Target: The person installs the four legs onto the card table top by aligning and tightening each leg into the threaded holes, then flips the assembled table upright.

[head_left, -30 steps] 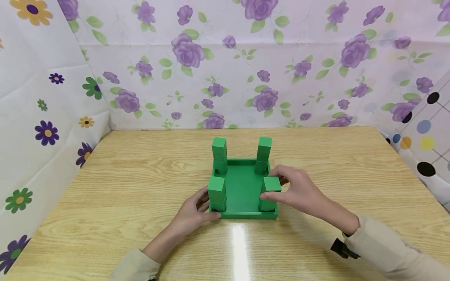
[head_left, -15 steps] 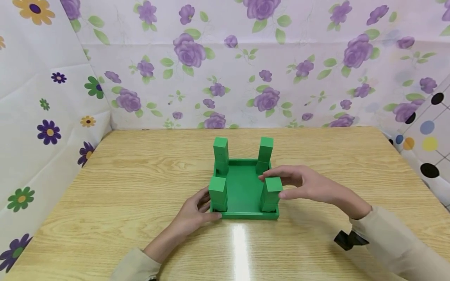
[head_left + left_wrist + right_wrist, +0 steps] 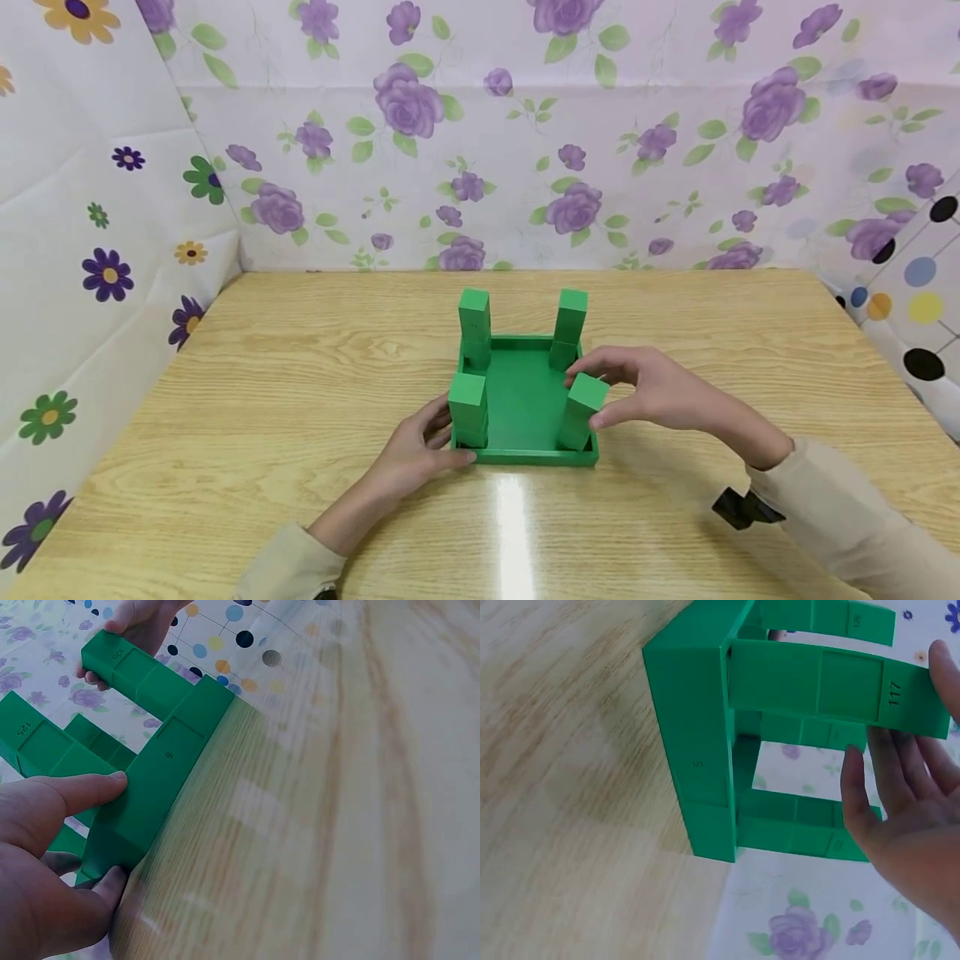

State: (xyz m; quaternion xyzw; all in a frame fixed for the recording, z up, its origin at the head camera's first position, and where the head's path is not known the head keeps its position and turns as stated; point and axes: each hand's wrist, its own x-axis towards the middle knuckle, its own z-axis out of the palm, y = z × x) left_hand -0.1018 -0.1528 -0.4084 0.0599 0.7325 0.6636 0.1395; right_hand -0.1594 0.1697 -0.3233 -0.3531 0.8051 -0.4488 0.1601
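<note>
A shallow green square tray (image 3: pixel 517 457) stands on the table, with a green block column at each corner. My left hand (image 3: pixel 420 450) grips its near left corner, thumb on the front wall (image 3: pixel 169 761) in the left wrist view. My right hand (image 3: pixel 663 392) holds the top of the near right column (image 3: pixel 581 414) between thumb and fingers. That column leans a little to the right and shows the number 117 in the right wrist view. Upright near my left fingers is the near left column (image 3: pixel 468 410). Behind stand the far left column (image 3: pixel 476 327) and far right column (image 3: pixel 571 327).
The wooden table (image 3: pixel 322 358) extends around the tray on all sides. A purple-flowered cloth (image 3: pixel 510 150) hangs along the back, a flowered sheet (image 3: pixel 67 200) on the left, and a dotted sheet (image 3: pixel 918 333) on the right.
The right hand loosened from the near right column and drew back to the right, then closed on its top again. The column has tipped slightly rightward. The left hand stays at the corner.
</note>
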